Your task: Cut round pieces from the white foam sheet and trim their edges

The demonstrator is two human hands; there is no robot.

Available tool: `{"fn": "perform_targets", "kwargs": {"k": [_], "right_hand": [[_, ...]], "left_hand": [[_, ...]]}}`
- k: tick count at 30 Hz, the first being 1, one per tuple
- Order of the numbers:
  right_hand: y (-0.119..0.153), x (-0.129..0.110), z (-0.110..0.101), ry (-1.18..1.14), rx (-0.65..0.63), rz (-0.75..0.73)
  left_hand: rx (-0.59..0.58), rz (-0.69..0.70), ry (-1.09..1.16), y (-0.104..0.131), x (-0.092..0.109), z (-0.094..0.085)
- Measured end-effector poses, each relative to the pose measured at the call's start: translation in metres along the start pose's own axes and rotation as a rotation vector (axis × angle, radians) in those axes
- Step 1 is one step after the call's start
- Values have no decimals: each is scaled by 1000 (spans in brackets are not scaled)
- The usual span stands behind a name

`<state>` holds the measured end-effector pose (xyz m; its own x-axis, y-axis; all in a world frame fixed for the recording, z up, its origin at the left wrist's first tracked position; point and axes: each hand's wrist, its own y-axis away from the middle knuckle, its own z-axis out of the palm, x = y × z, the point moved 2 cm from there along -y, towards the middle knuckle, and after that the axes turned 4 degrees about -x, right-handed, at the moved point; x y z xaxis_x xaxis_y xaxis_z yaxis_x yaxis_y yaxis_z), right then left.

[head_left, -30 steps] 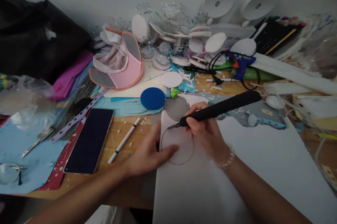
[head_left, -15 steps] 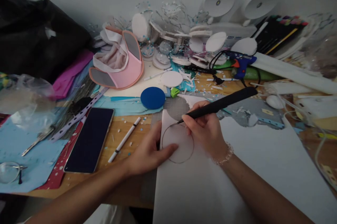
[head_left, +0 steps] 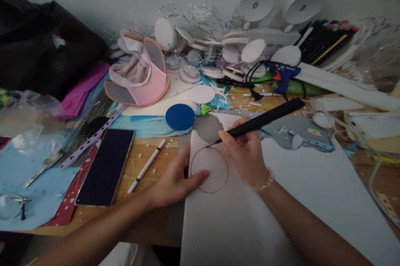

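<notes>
My right hand (head_left: 246, 153) is closed around a long black cutting tool (head_left: 265, 119), gripped low on the handle like a pen, with the handle slanting up and away to the right. Its thin tip touches the far edge of a dark circle (head_left: 208, 169) traced on the white sheet (head_left: 281, 207) that covers the near right part of the desk (head_left: 156, 224). A beaded bracelet (head_left: 264, 182) sits on that wrist.

My left hand (head_left: 175, 180) lies flat and open on the left edge of the sheet, holding nothing; the fingers are spread, with one fingertip resting inside the circle near its left side.

Just left of that hand a white pen (head_left: 146, 166) lies on the bare wood, and further left a dark phone (head_left: 105, 166) lies face up. Beyond the sheet sits a blue disc (head_left: 180, 116), with a small green piece (head_left: 206, 110) just to its right. Further off to the left is a pink visor (head_left: 140, 78). A blue glue gun (head_left: 283, 76) lies far right among white foam discs and scraps. Scissors (head_left: 45, 167) and glasses (head_left: 11, 206) rest on blue paper at the near left.
</notes>
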<state>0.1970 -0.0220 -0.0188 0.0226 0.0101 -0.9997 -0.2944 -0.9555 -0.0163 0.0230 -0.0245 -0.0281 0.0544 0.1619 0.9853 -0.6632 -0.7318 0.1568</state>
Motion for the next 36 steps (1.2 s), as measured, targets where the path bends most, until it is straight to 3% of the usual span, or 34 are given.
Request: {"fn": "perform_targets", "kwargs": {"k": [6, 9, 12, 16, 20, 31, 36], "right_hand": [[-2, 4, -3, -24, 6, -7], [-4, 2, -6, -143, 77, 32], [-6, -10, -10, -340, 143, 117], [-2, -33, -17, -487, 44, 116], [3, -44, -25, -459, -3, 10], [7, -46, -26, -365, 45, -40], [16, -44, -22, -146, 30, -161]], "left_hand": [[-16, -11, 22, 0, -1, 1], [-12, -32, 54, 1, 0, 1], [-3, -64, 116, 1, 2, 1], [-47, -203, 242, 2, 8, 0], [-122, -275, 269, 4, 11, -3], [-176, -219, 295, 2, 11, -7], [-221, -175, 267, 1, 13, -8]]}}
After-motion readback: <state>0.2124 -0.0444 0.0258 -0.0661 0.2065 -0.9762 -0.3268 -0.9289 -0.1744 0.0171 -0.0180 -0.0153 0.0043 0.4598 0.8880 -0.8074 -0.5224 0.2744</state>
